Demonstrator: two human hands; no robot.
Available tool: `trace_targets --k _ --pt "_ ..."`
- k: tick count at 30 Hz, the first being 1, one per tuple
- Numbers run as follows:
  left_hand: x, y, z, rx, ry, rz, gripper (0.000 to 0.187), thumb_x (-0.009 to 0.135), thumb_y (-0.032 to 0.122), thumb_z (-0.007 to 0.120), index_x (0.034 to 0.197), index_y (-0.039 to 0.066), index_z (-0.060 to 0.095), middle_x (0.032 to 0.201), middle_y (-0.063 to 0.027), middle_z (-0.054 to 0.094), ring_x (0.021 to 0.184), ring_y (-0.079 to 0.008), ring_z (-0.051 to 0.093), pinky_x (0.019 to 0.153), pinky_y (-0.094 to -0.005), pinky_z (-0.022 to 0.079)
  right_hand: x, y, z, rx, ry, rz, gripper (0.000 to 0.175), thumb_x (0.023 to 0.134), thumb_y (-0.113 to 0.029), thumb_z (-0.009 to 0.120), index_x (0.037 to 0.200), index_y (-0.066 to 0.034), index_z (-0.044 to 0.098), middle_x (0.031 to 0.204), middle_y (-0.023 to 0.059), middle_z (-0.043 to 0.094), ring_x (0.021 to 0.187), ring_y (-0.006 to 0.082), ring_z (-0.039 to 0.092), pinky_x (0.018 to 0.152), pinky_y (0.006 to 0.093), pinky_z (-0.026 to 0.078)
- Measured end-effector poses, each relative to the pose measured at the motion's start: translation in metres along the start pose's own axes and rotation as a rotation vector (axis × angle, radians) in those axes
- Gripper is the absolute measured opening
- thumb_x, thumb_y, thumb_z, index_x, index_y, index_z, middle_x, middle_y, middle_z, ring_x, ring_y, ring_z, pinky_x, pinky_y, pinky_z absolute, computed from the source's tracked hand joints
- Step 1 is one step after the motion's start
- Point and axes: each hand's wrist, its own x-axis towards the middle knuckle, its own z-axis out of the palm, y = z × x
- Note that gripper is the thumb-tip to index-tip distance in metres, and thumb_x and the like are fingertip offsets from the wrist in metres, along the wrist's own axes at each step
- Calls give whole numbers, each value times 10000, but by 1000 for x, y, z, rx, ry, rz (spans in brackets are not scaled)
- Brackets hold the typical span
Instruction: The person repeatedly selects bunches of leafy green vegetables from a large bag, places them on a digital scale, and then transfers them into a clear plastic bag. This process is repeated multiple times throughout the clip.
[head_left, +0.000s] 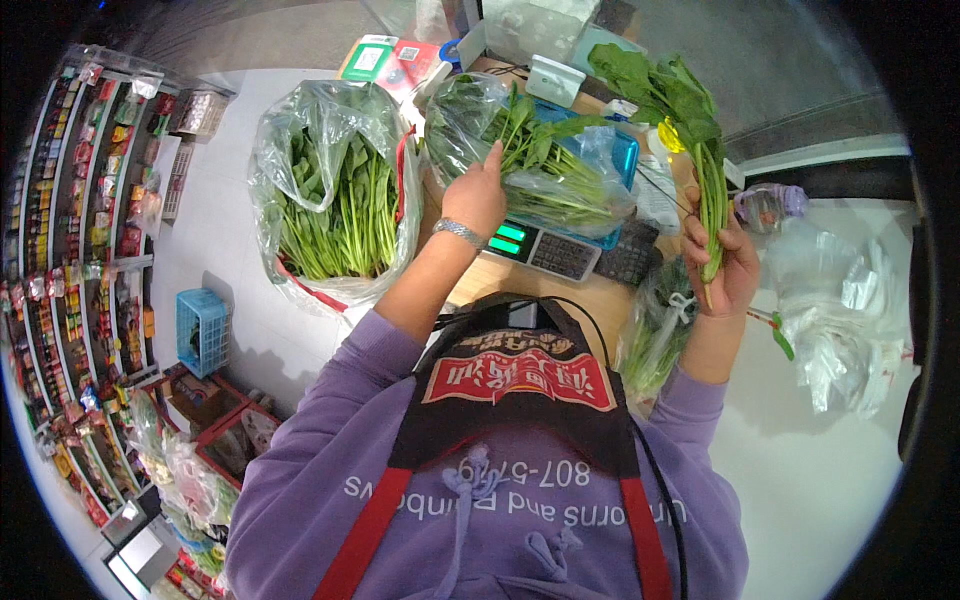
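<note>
Upright in my right hand is a bunch of leafy greens, gripped low on its pale stems with the leaves on top. My left hand, a metal band at its wrist, lies against a clear plastic bag of greens. Its index finger points up along the leaves, and the other fingers are curled; whether they pinch the bag is hidden. That bag rests in a blue tray on a digital scale with lit green displays.
A large open plastic bag packed with upright greens stands to the left. A tied bag of greens sits below my right hand. Clear plastic bags hang at the right. Stocked shelves and a blue basket are farther left.
</note>
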Motion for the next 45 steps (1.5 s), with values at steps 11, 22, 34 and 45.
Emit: trace_targets --k 11,22,34,45 --pt "-122 -79 -189 -1006 345 -20 446 1012 107 482 1458 93 508 1009 -20 635 706 -49 515 634 -203 450 31 12 15 -63 -34 48 683 847 -22 546 1475 85 299 1358 297 490 797 197 498 626 269 487" --pt "-153 -215 -53 152 405 -336 619 862 60 653 1444 6 450 1272 -248 567 1204 -374 533 1096 -509 333 38 32 28 -61 -3 116 708 844 -13 541 1497 60 276 1373 289 485 821 210 510 644 291 499" --pt "-24 -17 -78 -408 486 389 263 844 99 682 1106 84 702 1297 -171 591 1214 -364 556 1060 -449 421 75 48 82 -241 -200 147 676 839 -48 599 1457 63 349 1368 254 522 911 212 596 759 312 540" --pt "112 -6 -53 483 210 132 224 818 145 620 990 69 742 1128 -151 666 1189 -338 562 1006 -499 416 206 114 40 -738 -304 13 622 827 80 565 1424 -36 434 1336 109 597 1092 201 616 968 336 490"
